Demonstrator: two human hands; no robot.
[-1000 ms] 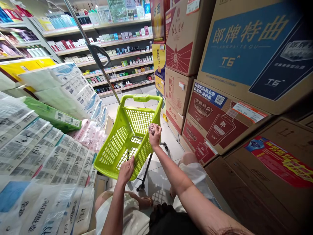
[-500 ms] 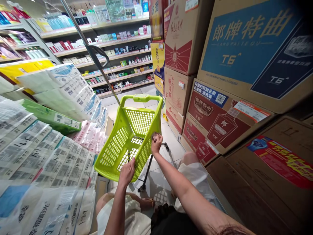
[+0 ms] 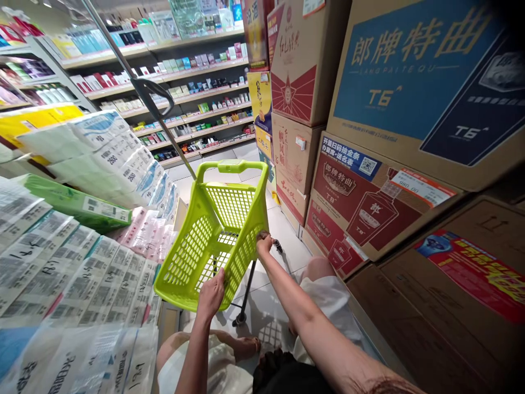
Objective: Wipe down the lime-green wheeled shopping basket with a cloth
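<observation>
1. Left hand [image 3: 212, 295]: clamped over the near rim, thumb lying along it. Fingertips hidden. Reads as a bracing hold.
2. Right hand [image 3: 265, 244]: clenched round a small brownish wad [image 3: 261, 235], probably cloth. It's at the outer face of the basket's right wall; blur hides the exact contact.
3. Basket [image 3: 205, 232]: yellow-green, mesh-walled, on a wheeled frame, directly ahead, mouth tilted toward the wearer. Handle loop at the far end.
4. Step in hand, my read: rubbing down that outer right wall. Next move calls for a steady left hold and firm, flat pressure along the mesh.
5. Frame wheel [image 3: 239, 320] sits on the floor [image 3: 263, 303] under the near end. Any sideways push could roll the lot.
6. Left edge: paper packs [image 3: 92, 268] crowd the basket's left rim, little slack there.
7. Right edge: boxes [image 3: 340, 202], with a tile strip between them and the basket. Best elbow room is this side.
8. Pole [image 3: 178, 148] rises behind the far left corner; can't tell if it's joined on. Don't snag it.
9. Shelves [image 3: 197, 38] close off the far end, well apart, tiles in between.
</observation>
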